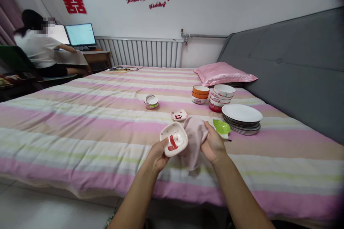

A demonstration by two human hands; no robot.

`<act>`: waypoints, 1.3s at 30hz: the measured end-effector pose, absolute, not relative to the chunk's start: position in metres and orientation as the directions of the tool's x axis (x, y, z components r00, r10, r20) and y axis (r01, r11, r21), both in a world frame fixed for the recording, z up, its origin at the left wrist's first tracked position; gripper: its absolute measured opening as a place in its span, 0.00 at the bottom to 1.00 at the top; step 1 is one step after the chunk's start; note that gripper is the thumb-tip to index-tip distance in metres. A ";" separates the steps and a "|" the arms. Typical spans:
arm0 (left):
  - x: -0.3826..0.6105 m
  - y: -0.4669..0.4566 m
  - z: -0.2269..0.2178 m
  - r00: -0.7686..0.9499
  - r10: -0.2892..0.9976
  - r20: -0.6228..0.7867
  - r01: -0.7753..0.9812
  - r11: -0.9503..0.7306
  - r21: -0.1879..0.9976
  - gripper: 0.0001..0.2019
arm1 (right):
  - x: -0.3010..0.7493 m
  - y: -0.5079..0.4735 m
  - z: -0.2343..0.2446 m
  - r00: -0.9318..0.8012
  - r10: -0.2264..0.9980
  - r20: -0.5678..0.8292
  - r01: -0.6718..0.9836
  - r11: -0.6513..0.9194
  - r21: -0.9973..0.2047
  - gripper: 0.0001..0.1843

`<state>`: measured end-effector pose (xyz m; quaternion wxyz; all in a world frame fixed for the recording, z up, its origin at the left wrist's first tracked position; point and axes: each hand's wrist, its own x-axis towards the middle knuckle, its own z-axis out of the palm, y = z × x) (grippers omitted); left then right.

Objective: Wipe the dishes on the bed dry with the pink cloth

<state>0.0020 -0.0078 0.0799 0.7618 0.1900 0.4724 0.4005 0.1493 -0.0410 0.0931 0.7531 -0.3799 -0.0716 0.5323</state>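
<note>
The held white dish [174, 139] partly hides the left hand [158, 155].

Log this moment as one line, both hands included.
left hand: holding square dish | right hand: gripping pink cloth | on striped bed: smaller-looking dish, green dish, stacked bowls, stacked plates
</note>
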 end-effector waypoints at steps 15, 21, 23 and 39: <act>-0.002 -0.005 0.060 0.150 0.962 0.227 -0.144 -0.206 0.968 0.13 | 0.136 -0.046 0.090 0.259 0.923 -0.285 -0.725 -0.009 -0.689 0.13; -0.005 -0.003 0.064 0.315 0.866 0.388 -0.127 -0.367 0.922 0.19 | 0.128 -0.048 0.084 -0.066 0.914 -0.401 -0.759 -0.307 -0.574 0.15; -0.007 -0.001 0.063 0.332 0.854 0.400 -0.101 -0.390 0.915 0.20 | 0.127 -0.049 0.081 -0.149 0.912 -0.382 -0.763 -0.352 -0.543 0.14; 0.010 -0.015 0.064 0.126 0.986 -0.109 -0.351 0.147 0.925 0.34 | 0.109 -0.037 0.074 0.134 0.960 -0.245 -0.828 -0.027 -0.560 0.15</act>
